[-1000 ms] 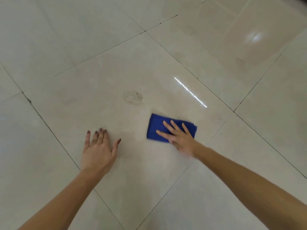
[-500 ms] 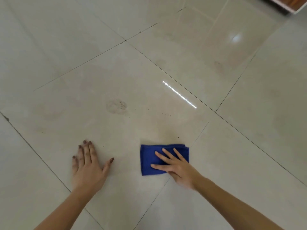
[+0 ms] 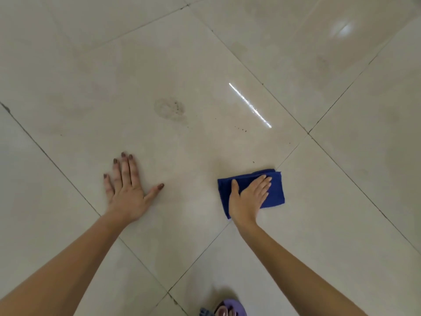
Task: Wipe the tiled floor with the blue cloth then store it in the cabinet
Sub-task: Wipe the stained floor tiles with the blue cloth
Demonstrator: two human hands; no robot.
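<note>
Bracing on the tiled floor (image 3: 68,65), the left hand (image 3: 127,190) lay flat, fingers spread, holding nothing. The ring-shaped smudge (image 3: 169,109) and dark specks (image 3: 240,128) farther out could be missed if the strokes stayed short. The right hand (image 3: 247,197) pressed straight-fingered on the blue cloth (image 3: 274,190); uneven pressure risked its folds bunching. The cloth was a thick, deep-blue folded rectangle, lying flat over a grout line.

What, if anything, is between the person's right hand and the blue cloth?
Nothing visible. The right hand lies flat directly on the folded blue cloth, pressing it to the pale tiled floor. The left hand rests on bare tile, apart from the cloth.
</note>
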